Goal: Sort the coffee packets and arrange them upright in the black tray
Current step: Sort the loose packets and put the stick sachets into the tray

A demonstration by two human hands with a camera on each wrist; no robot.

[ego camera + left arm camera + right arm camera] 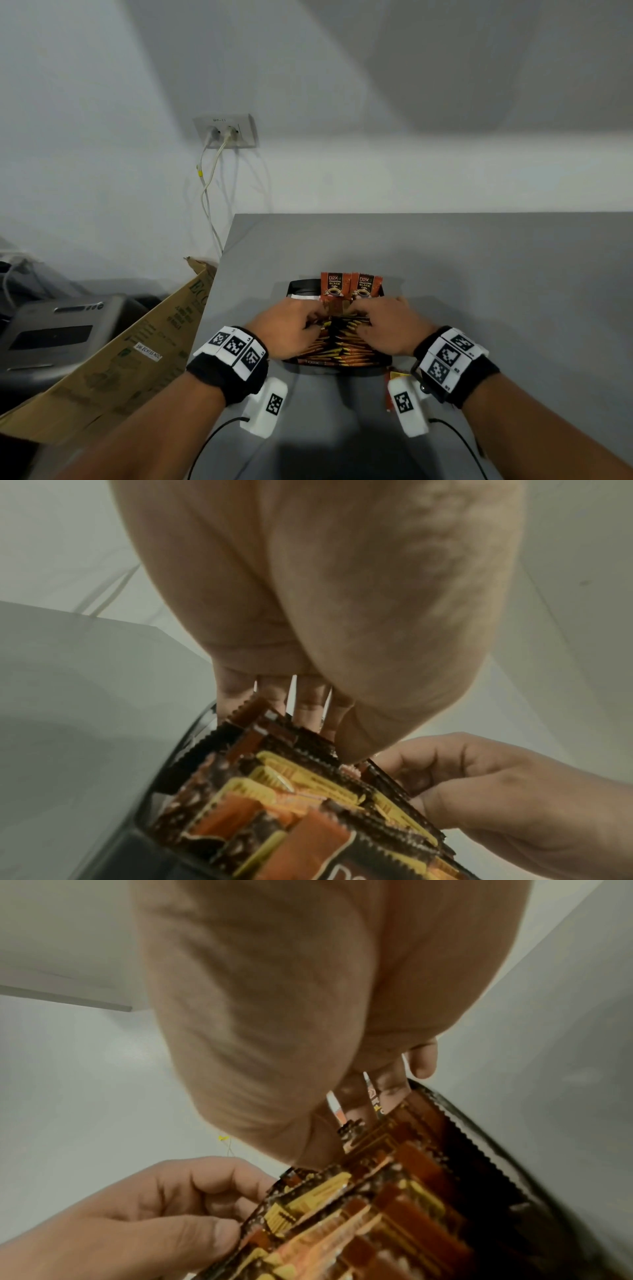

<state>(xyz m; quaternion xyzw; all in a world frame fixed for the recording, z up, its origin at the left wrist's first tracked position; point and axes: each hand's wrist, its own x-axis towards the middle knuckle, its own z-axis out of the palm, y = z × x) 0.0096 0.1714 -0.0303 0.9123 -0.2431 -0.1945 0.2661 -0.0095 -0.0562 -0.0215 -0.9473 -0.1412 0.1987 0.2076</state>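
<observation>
A black tray (301, 285) sits on the grey table (479, 274), packed with rows of upright orange, brown and yellow coffee packets (342, 342). Two taller D2X packets (349, 287) stand at its back. My left hand (308, 322) and right hand (366, 322) are both down in the rows, side by side. In the left wrist view my left hand (329, 731) pinches packet tops (291, 799) between thumb and fingers, inside the tray rim (161, 791). In the right wrist view my right hand (346, 1123) grips packets (394, 1199) the same way.
One loose orange packet (390, 387) lies on the table under my right wrist. A cardboard box (120, 359) leans against the table's left edge, with a grey machine (54, 335) beyond it. Cables hang from a wall socket (226, 132).
</observation>
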